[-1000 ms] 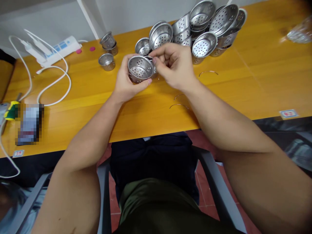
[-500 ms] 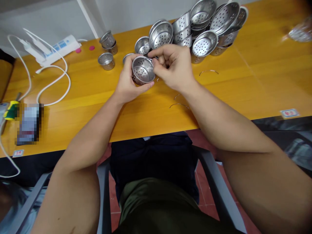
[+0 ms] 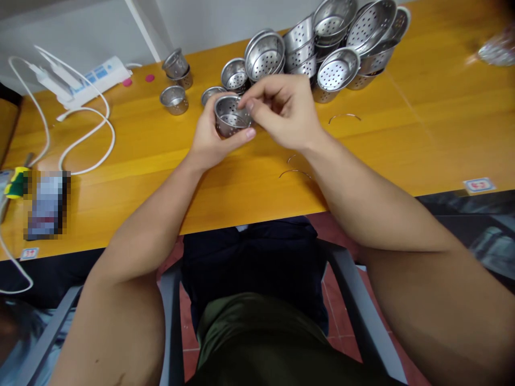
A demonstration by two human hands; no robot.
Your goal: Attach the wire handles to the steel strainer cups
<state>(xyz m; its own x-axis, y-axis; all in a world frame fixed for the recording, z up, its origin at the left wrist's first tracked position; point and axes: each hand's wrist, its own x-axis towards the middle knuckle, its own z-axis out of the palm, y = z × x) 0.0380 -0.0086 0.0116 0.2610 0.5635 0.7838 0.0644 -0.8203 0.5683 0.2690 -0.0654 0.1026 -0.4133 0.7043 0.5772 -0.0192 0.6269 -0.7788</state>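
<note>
My left hand (image 3: 209, 136) is wrapped round a small perforated metal cup (image 3: 230, 119), which tilts with its mouth toward me. My right hand (image 3: 284, 110) is closed in a pinch at the cup's right rim. Its thumb and forefinger meet there, and whatever is between them is too small to make out. Below the right wrist, a thin curved wire (image 3: 295, 172) lies on the table, with another short wire showing beside it. Farther right lies one more curved wire (image 3: 345, 116).
Stacked perforated metal bowls (image 3: 338, 75) stand against the wall. Small cups (image 3: 174, 100) sit back left. A white power strip (image 3: 96, 80) with cables, a screwdriver (image 3: 16, 182) and a blurred phone (image 3: 47, 206) are at left. A clear plastic bag (image 3: 499, 51) lies far right.
The cup has tipped more upright in my left hand and moved slightly left. My right fingertips have shifted left and a little down along its rim.
</note>
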